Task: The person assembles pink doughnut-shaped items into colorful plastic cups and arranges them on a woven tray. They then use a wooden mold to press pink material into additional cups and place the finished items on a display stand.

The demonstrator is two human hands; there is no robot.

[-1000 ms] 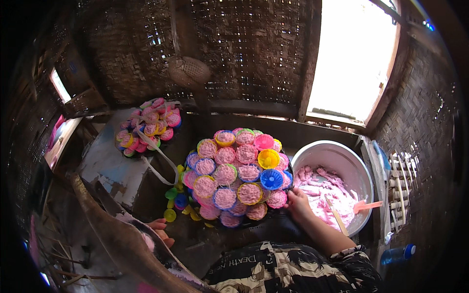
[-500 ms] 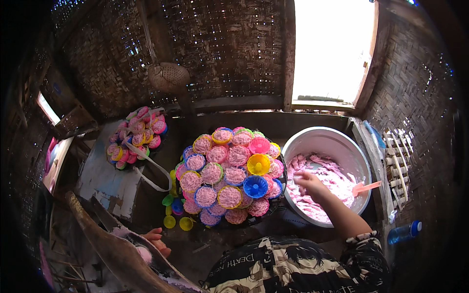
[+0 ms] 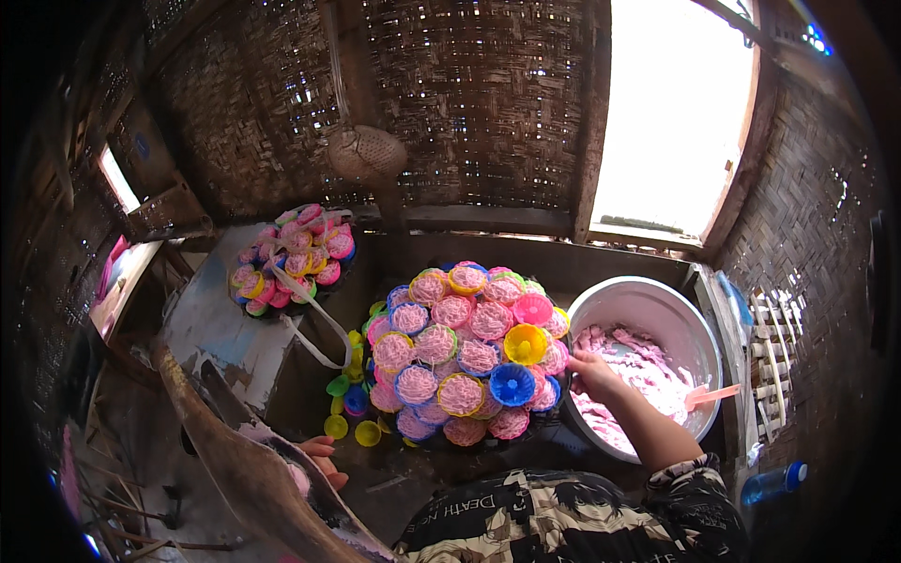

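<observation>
A tall heap of small round moulds [image 3: 450, 311] fills the middle, most of them topped with pink noodle-like strands. Three uncovered moulds, pink, yellow [image 3: 525, 344] and blue [image 3: 512, 386], sit on its right side. My right hand [image 3: 595, 377] is between this heap and a large grey basin [image 3: 696, 316] of pink dough [image 3: 648, 380], its fingers curled at the basin's left rim; what they grip, if anything, is hidden. Low on the left, my left hand [image 3: 324, 459] shows loosely spread fingers beside a long wooden beam [image 3: 221, 466] with pink dough in a hollow.
Several loose yellow and green moulds [image 3: 367, 433] lie left of the heap. A smaller heap of filled moulds [image 3: 298, 249] with a pale strap stands on a worn board at the back left. An orange-pink scoop [image 3: 713, 395] rests in the basin; a blue bottle [image 3: 774, 482] lies to its right.
My right hand has moved from above the dough to the basin's left rim, beside the heap. My left hand stays by the wooden beam. The view has shifted, so everything appears lower and mostly further right.
</observation>
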